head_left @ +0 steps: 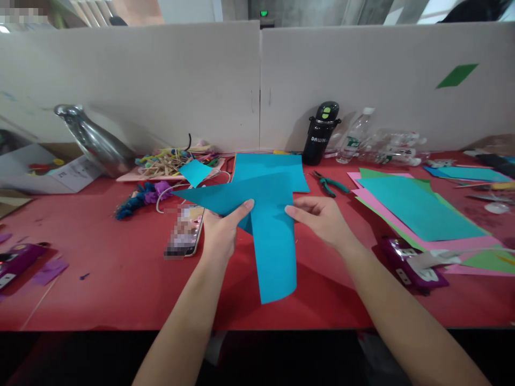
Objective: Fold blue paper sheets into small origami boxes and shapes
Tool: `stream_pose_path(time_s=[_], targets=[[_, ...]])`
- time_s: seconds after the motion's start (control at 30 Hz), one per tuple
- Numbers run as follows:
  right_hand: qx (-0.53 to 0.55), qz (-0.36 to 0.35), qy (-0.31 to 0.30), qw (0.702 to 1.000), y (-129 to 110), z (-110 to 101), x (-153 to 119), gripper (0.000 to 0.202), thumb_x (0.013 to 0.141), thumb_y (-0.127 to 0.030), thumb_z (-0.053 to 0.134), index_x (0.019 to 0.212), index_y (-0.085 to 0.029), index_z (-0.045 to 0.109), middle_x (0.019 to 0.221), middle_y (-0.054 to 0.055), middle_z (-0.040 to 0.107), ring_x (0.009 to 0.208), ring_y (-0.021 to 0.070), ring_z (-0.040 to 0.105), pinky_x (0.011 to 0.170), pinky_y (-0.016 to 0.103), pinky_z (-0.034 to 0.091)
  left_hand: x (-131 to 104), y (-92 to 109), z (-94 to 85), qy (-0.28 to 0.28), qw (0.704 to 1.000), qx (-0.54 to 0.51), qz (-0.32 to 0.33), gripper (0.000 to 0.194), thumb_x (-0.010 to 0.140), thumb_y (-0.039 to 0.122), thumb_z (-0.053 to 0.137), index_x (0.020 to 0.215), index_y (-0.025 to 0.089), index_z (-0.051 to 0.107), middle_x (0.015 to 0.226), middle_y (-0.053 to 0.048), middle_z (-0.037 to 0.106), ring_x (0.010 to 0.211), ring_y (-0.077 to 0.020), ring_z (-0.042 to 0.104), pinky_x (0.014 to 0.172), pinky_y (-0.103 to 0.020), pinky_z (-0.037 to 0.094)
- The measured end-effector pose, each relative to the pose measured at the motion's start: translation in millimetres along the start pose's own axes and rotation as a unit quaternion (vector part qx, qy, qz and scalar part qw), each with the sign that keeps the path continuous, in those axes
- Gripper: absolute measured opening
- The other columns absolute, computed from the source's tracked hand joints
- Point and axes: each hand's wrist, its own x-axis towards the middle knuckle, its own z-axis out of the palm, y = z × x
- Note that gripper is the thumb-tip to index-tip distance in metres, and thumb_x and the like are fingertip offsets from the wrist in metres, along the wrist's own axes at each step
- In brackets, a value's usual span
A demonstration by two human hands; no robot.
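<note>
A folded sheet of blue paper (274,252) is held up over the red table, one strip hanging down and a pointed flap reaching left. My left hand (226,228) is closed on it, thumb on top near the fold. At the strip's right edge, my right hand (319,217) pinches the same sheet between thumb and fingers. Behind it lies more blue paper (269,163), partly covered by the held sheet. A smartphone (189,230) rests just left of my left hand.
Pliers (330,185) lie right of centre. Stacked coloured paper (422,209) partly overhangs a purple power strip (414,268) at right. A black bottle (321,134), plastic bottle (356,136) and steel flask (94,139) stand along the white partition (161,80). A tray of sticks (164,166) sits back left.
</note>
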Motion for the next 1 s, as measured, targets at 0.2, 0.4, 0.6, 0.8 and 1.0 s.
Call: stream_pose_path(time_s=[0.2, 0.4, 0.6, 0.8, 1.0], targets=[[-0.024, -0.002, -0.032, 0.999, 2.8, 3.1, 1.7, 0.029, 0.083, -0.047, 0.073, 0.078, -0.018, 0.076, 0.078, 0.005, 0.074, 0.070, 0.0184, 0.067, 0.064, 0.031, 0.054, 1.4, 3.8, 0.3, 0.038, 0.999, -0.002, -0.027, 0.051, 0.057, 0.019, 0.092, 0.104, 0.015, 0.072, 0.111, -0.012, 0.075, 0.106, -0.0331, 0.071, 0.094, -0.047, 0.058], [-0.020, -0.004, -0.004, 1.000, 2.6, 6.1, 2.1, 0.031, 0.083, -0.048, 0.072, 0.075, -0.018, 0.072, 0.074, 0.003, 0.071, 0.068, 0.0162, 0.064, 0.063, 0.028, 0.050, 3.8, 3.7, -0.9, 0.044, 0.999, -0.014, -0.014, 0.050, 0.056, 0.019, 0.092, 0.101, 0.014, 0.071, 0.112, -0.013, 0.075, 0.107, -0.0330, 0.070, 0.093, -0.046, 0.058], [-0.035, -0.012, -0.097, 0.995, 9.8, 5.6, 2.2, 0.032, 0.088, -0.048, 0.067, 0.076, -0.018, 0.067, 0.069, -0.001, 0.061, 0.061, 0.0116, 0.052, 0.056, 0.025, 0.040, 6.7, 2.9, -3.1, 0.065, 0.997, -0.022, -0.026, 0.054, 0.055, 0.019, 0.093, 0.104, 0.015, 0.071, 0.111, -0.013, 0.076, 0.107, -0.0331, 0.070, 0.095, -0.048, 0.057], [-0.040, 0.003, -0.019, 0.999, 5.8, 8.9, 2.4, 0.040, 0.084, -0.053, 0.069, 0.067, -0.017, 0.065, 0.065, 0.001, 0.061, 0.060, 0.0129, 0.054, 0.056, 0.026, 0.042, 7.5, 2.9, -3.9, 0.067, 0.997, -0.040, -0.017, 0.057, 0.056, 0.019, 0.093, 0.108, 0.017, 0.070, 0.115, -0.012, 0.074, 0.110, -0.0330, 0.069, 0.094, -0.047, 0.058], [-0.036, 0.010, -0.117, 0.992, 10.7, 9.2, 3.3, 0.036, 0.088, -0.053, 0.064, 0.077, -0.019, 0.064, 0.069, -0.001, 0.058, 0.060, 0.0123, 0.050, 0.055, 0.026, 0.039, 10.0, 2.9, -5.9, 0.081, 0.996, -0.046, -0.012, 0.057, 0.057, 0.019, 0.092, 0.109, 0.018, 0.071, 0.112, -0.013, 0.075, 0.108, -0.0335, 0.070, 0.092, -0.047, 0.059]])
